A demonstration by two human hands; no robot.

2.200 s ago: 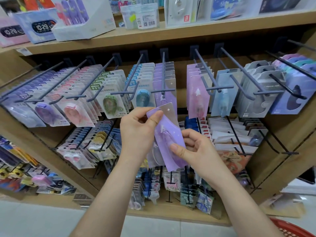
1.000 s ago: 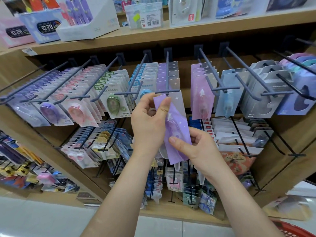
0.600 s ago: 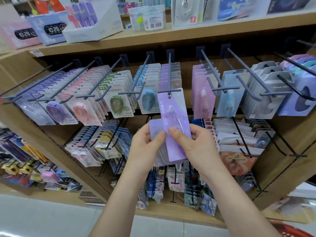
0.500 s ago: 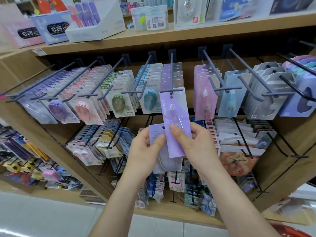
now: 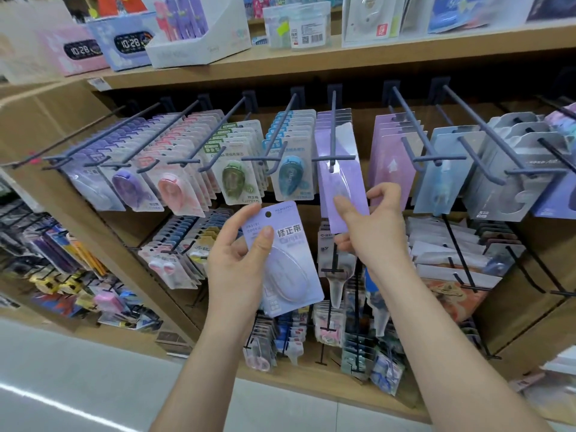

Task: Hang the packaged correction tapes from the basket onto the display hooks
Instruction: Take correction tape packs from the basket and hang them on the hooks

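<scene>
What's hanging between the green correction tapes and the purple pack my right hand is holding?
In the head view, a row of blue correction tapes hangs between the green correction tapes and the purple pack that the right hand pinches.

Your left grip and right grip are bare, with short plain nails, above bare forearms.

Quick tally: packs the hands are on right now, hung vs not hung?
Hung on the hook, purple pack pinched by right hand: 1
Not hung, lilac pack held in left hand: 1
Total: 2
</scene>
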